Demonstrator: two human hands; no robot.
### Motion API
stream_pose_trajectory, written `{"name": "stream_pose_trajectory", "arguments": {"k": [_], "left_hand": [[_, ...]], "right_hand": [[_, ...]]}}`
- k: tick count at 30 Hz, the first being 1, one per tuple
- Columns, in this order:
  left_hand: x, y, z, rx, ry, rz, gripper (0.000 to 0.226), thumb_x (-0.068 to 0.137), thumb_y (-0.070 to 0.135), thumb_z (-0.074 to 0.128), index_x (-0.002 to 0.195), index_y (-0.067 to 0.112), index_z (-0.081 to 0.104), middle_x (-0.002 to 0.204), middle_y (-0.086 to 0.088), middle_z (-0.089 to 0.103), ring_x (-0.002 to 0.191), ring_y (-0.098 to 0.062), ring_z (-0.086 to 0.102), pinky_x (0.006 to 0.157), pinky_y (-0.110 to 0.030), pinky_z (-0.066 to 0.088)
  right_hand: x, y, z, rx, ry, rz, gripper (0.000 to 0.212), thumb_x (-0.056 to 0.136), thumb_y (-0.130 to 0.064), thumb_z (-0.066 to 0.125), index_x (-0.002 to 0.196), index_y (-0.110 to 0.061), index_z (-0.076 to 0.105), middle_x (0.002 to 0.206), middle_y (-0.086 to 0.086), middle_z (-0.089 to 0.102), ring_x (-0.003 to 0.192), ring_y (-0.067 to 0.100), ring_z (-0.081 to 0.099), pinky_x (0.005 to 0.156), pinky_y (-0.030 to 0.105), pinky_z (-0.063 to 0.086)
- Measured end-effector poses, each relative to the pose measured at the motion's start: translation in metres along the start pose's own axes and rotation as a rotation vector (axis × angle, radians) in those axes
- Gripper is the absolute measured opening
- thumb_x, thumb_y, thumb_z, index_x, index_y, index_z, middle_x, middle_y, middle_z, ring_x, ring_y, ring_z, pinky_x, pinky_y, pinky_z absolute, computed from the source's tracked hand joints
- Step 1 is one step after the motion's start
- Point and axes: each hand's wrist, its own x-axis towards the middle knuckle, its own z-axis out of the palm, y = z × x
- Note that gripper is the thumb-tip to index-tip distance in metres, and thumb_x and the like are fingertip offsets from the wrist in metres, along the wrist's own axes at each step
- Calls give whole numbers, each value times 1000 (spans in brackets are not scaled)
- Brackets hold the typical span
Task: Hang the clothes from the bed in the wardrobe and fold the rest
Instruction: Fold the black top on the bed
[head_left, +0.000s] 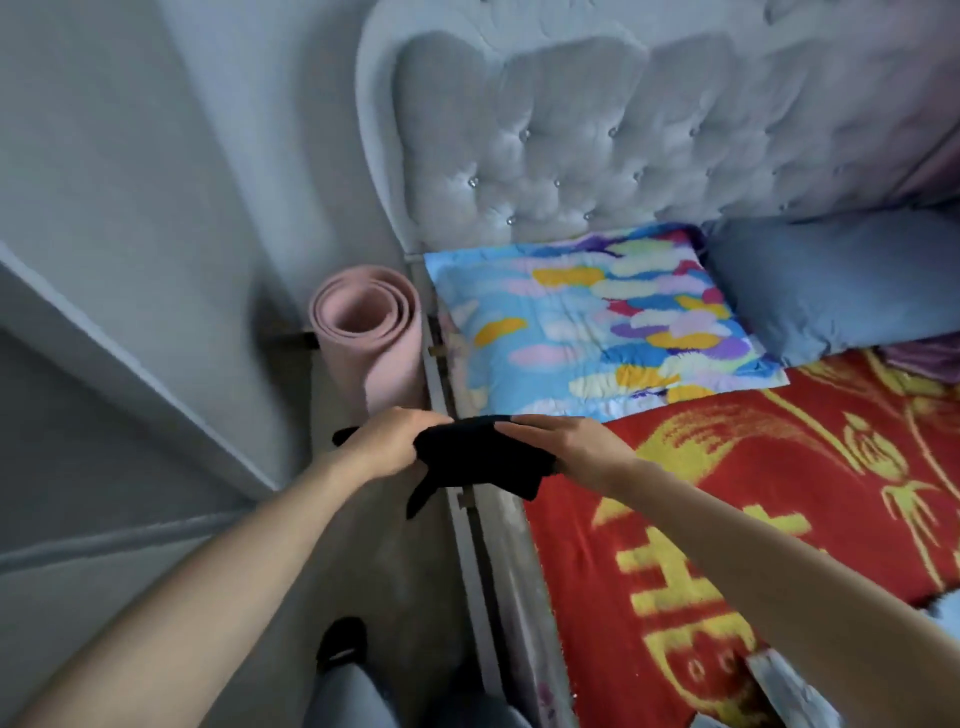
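A small black garment (470, 452) hangs bunched between both my hands, just over the left edge of the bed. My left hand (387, 439) grips its left end with curled fingers. My right hand (561, 447) holds the right end, fingers laid over the top and the thumb hidden beneath the cloth. Loose black ends dangle below the garment. Under my right arm the bed carries a red blanket (779, 493) with yellow patterns.
A colourful patterned pillow (587, 322) and a blue pillow (841, 280) lie against the tufted grey headboard (597, 140). A rolled pink mat (371, 338) stands on the floor beside the bed frame (467, 545). A white wall panel (130, 364) is at left.
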Motion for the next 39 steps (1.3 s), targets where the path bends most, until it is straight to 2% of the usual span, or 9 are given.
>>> {"name": "stream_pose_trajectory", "arguments": {"k": [4, 8, 11, 15, 18, 21, 26, 34, 39], "left_hand": [[-66, -29, -50, -211, 161, -134, 41, 83, -1, 59, 120, 16, 65, 116, -3, 66, 111, -17, 59, 91, -25, 44], [-134, -47, -83, -414, 372, -258, 35, 83, 8, 63, 115, 19, 67, 101, 9, 65, 97, -6, 57, 65, 4, 35], [-198, -68, -108, -519, 503, -368, 33, 85, -6, 51, 112, 4, 66, 98, -10, 68, 97, -16, 58, 63, -9, 38], [-315, -106, -151, -741, 590, -521, 50, 85, -8, 54, 127, 19, 54, 113, -3, 62, 105, -20, 58, 91, -25, 42], [-387, -128, -171, -840, 693, -549, 44, 86, 8, 64, 126, 22, 53, 117, 2, 62, 101, -11, 59, 88, -22, 44], [-456, -145, -181, -741, 774, -509, 55, 81, 25, 73, 126, 34, 43, 111, 23, 54, 92, 14, 52, 73, -2, 40], [-536, -176, -185, -414, 993, -602, 102, 73, 25, 80, 150, 22, 14, 147, 5, 36, 133, -15, 37, 105, -27, 33], [-607, -246, -212, -280, 1337, -773, 63, 81, 13, 70, 137, 23, 45, 126, 3, 59, 116, -16, 55, 91, -18, 40], [-643, -307, -267, -129, 1335, -886, 29, 80, 15, 71, 110, 14, 68, 104, -6, 70, 98, -20, 63, 71, -22, 42]], "right_hand": [[62, -75, -52, -50, -52, -108, 67, 74, 10, 47, 136, -18, 50, 131, 7, 58, 115, 27, 56, 95, 27, 38], [117, -165, -99, -185, -102, -294, 60, 77, 9, 46, 129, -17, 57, 129, 8, 59, 116, 27, 53, 91, 15, 28], [153, -248, -112, -281, -217, -400, 60, 76, 10, 46, 128, -17, 58, 129, 6, 59, 117, 25, 52, 96, 24, 31], [190, -373, -107, -289, -262, -534, 53, 78, 12, 46, 123, -13, 62, 122, 9, 63, 112, 25, 55, 96, 29, 37], [208, -446, -102, -260, -279, -620, 49, 80, 14, 48, 122, -9, 62, 119, 10, 64, 110, 22, 57, 91, 22, 37], [225, -525, -95, -214, -329, -731, 47, 81, 18, 47, 121, -2, 61, 120, 13, 63, 112, 23, 57, 97, 25, 39], [243, -652, -81, -213, -367, -929, 49, 79, 21, 45, 118, -2, 63, 119, 12, 63, 111, 20, 57, 88, 11, 36], [291, -746, -63, -139, -348, -1028, 42, 82, 17, 50, 116, -3, 65, 114, 10, 66, 104, 14, 59, 83, 1, 38], [358, -794, -52, -97, -323, -1108, 40, 83, 15, 54, 117, -4, 65, 115, 10, 66, 110, 22, 61, 100, 30, 43]]}}
